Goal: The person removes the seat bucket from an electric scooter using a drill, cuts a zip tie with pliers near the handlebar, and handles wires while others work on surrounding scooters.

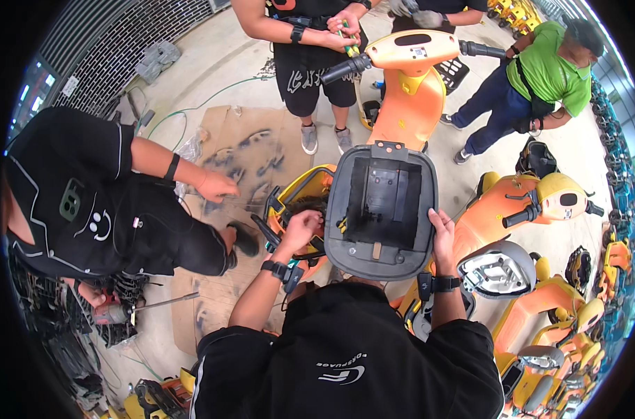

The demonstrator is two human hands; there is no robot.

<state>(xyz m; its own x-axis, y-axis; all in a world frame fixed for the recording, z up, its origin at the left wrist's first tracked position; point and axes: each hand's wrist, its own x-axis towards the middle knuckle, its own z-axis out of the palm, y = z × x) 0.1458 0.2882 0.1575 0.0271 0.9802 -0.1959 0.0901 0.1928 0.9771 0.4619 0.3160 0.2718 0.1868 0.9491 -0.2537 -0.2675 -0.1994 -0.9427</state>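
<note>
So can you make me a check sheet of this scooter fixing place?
Surface: concrete floor with stained cardboard.
Job's things: raised grey scooter seat, underside showing; yellow scooter body beneath.
Clutter: power tool at lower left.
Hands: left hand reaches into the scooter body; right hand steadies the seat's edge.
Cables: green hose across the floor.
Surroundings: orange scooters, three other people nearby.

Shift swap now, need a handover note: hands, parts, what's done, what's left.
Left hand: inside the open yellow scooter body, on dark wiring; grip unclear.
Right hand: flat on the right edge of the raised grey seat, holding it up, underside showing.
Done: seat is up, compartment exposed.
Left: the wiring work; seat not yet lowered.
Nearby: a crouching person's hand over the cardboard, beside the scooter.
</note>
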